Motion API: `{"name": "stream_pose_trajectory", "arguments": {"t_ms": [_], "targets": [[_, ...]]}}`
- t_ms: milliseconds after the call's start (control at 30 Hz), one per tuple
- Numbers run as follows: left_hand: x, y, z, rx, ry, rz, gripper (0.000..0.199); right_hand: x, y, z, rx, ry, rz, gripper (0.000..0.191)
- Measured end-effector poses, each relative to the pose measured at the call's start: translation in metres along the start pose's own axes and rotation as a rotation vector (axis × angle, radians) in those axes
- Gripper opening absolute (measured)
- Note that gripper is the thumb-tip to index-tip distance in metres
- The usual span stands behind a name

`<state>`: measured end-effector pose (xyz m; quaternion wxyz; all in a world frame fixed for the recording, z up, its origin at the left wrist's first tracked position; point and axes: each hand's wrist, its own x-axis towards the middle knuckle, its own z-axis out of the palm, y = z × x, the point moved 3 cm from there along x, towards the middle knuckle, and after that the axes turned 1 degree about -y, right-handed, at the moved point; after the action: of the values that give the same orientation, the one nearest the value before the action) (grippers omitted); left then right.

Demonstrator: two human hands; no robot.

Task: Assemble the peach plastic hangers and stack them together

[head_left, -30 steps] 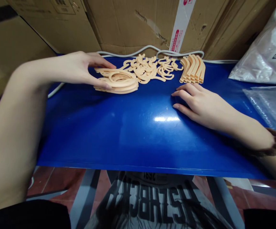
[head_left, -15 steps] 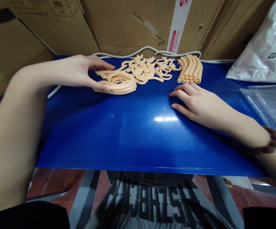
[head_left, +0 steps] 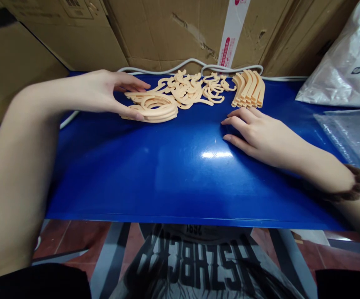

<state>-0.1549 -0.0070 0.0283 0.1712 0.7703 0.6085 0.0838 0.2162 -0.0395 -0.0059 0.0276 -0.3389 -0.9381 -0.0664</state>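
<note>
My left hand (head_left: pixel 109 93) reaches around the left end of a stack of flat, curved beige pieces (head_left: pixel 161 113), thumb along the near side and fingers behind it. Some of the fingertips are hidden. Just right of the stack lies a loose heap of thin, curly beige pieces (head_left: pixel 187 93), with smaller hooked beige pieces (head_left: pixel 214 89) beside it. A neat pile of bent, bar-like beige pieces (head_left: pixel 248 89) sits farther right. Below that pile my right hand (head_left: pixel 253 133) rests on the blue tabletop (head_left: pixel 155 174), fingers loosely bent and apart, holding nothing.
Large cardboard boxes (head_left: pixel 167 33) stand along the back edge. A white cable (head_left: pixel 182 63) runs in front of them. At the right are a filled white plastic bag (head_left: pixel 332 74) and a flat clear plastic bag (head_left: pixel 351 133).
Almost nothing differs. The view has tilted very slightly, while both hands and the beige pieces keep their places.
</note>
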Motion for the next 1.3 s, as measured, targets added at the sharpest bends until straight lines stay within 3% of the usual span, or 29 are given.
{"name": "stream_pose_trajectory", "arguments": {"t_ms": [333,567,700,1300], "targets": [[0.001,-0.007,0.000,0.000,0.020,0.044,0.113,0.000,-0.002,-0.001,-0.011,-0.025,0.016,0.061],[0.008,-0.032,0.004,0.105,-0.056,0.030,0.136,-0.001,0.000,-0.001,0.004,-0.002,0.001,0.057],[0.010,-0.044,0.005,0.164,-0.088,0.039,0.131,-0.001,0.000,-0.001,-0.003,-0.009,0.003,0.058],[0.010,-0.044,0.004,0.077,-0.053,0.033,0.136,-0.001,0.000,-0.001,-0.027,0.002,-0.002,0.058]]}}
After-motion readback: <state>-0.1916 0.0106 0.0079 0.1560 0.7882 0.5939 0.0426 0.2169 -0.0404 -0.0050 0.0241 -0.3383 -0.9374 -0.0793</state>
